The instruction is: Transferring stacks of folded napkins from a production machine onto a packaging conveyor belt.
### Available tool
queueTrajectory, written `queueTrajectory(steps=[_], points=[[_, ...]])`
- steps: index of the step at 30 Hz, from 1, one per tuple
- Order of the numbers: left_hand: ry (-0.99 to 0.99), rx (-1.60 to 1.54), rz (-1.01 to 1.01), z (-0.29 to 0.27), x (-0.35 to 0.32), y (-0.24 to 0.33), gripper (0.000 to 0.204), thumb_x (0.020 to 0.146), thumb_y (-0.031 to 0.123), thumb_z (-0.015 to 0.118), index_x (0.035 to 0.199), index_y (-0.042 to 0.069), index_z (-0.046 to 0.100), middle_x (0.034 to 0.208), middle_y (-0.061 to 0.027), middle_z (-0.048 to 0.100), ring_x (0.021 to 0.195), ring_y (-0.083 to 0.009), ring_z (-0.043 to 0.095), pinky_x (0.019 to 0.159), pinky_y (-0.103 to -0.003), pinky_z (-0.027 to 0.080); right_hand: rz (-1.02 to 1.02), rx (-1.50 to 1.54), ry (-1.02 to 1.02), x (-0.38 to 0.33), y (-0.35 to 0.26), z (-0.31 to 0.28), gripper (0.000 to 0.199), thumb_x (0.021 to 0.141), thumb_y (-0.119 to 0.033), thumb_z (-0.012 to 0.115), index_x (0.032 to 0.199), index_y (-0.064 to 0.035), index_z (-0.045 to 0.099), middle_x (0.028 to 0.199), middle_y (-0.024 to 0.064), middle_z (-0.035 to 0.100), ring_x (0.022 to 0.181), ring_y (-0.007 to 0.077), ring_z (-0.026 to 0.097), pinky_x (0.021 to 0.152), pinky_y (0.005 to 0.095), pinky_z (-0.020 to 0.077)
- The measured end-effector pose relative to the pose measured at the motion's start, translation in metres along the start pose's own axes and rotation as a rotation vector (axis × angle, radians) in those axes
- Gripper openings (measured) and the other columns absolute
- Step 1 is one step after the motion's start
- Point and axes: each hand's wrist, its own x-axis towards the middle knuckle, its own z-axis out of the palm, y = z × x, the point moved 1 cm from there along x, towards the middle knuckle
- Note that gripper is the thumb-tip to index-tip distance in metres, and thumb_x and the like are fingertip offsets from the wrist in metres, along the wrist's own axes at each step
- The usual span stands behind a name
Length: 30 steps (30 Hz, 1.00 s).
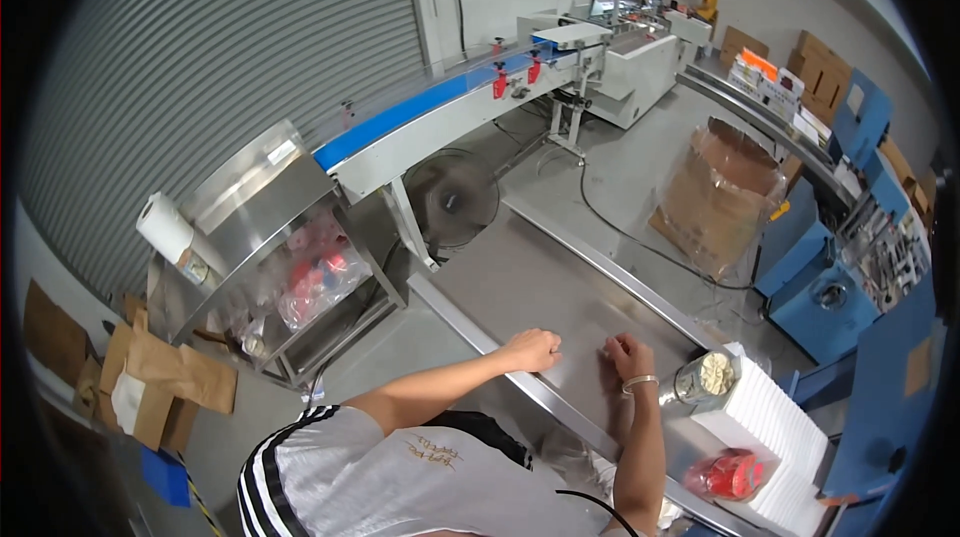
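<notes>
My left hand (533, 350) is over the near part of a long grey metal table (500, 282) with raised rails, its fingers curled in. To its right, my right hand (630, 357) is also closed, thumb and fingers drawn together, a pale bracelet on the wrist. The two hands are a short way apart. What either one holds, if anything, is too small or hidden to make out. Beside the right wrist is a clear jar (704, 379) with cream-coloured pieces at its top. A red packet (728, 475) lies nearer, against a stack of white sheets or trays (775, 427).
A blue conveyor belt (420, 115) runs toward a machine at the back. Left stands a steel bench (245, 227) with a white roll (165, 222). A floor fan (450, 202), a lined carton (715, 202) and blue machinery (825, 292) surround the table. A person (707, 2) is far off.
</notes>
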Motion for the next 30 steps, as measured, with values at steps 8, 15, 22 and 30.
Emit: queueTrajectory(steps=[8, 15, 22, 30], points=[[0.02, -0.024, 0.03, 0.001, 0.001, -0.002, 0.026, 0.083, 0.03, 0.06, 0.076, 0.005, 0.059, 0.071, -0.0164, 0.063, 0.072, -0.0365, 0.061, 0.064, -0.045, 0.045, 0.037, -0.151, -0.04, -0.007, -0.002, 0.005, 0.026, 0.079, -0.033, 0.066, 0.09, -0.0089, 0.067, 0.078, 0.013, 0.068, 0.073, 0.0284, 0.067, 0.067, 0.0363, 0.0523], [0.009, -0.013, -0.03, 0.001, 0.002, -0.005, 0.028, 0.083, 0.032, 0.06, 0.076, 0.006, 0.06, 0.071, -0.0154, 0.063, 0.072, -0.0355, 0.061, 0.066, -0.045, 0.046, 0.041, -0.067, 0.006, -0.008, -0.001, 0.003, 0.025, 0.079, -0.031, 0.065, 0.089, -0.0077, 0.068, 0.077, 0.0153, 0.067, 0.071, 0.03, 0.066, 0.066, 0.0368, 0.0517], [-0.002, -0.005, -0.068, 0.004, 0.006, 0.006, 0.031, 0.085, 0.035, 0.058, 0.076, 0.006, 0.06, 0.073, -0.0152, 0.064, 0.073, -0.0354, 0.062, 0.065, -0.045, 0.046, 0.035, -0.177, -0.126, -0.007, 0.0, -0.006, 0.026, 0.081, -0.034, 0.063, 0.09, -0.0096, 0.068, 0.083, 0.0138, 0.068, 0.079, 0.0333, 0.065, 0.071, 0.0414, 0.0504], [-0.039, 0.058, -0.037, -0.002, -0.003, 0.008, 0.027, 0.086, 0.031, 0.054, 0.085, 0.005, 0.061, 0.078, -0.018, 0.065, 0.079, -0.038, 0.063, 0.071, -0.048, 0.048, 0.066, -0.166, -0.157, -0.007, 0.004, 0.004, 0.027, 0.081, -0.037, 0.064, 0.092, -0.0133, 0.068, 0.085, 0.0115, 0.068, 0.08, 0.0321, 0.065, 0.072, 0.0408, 0.0506]])
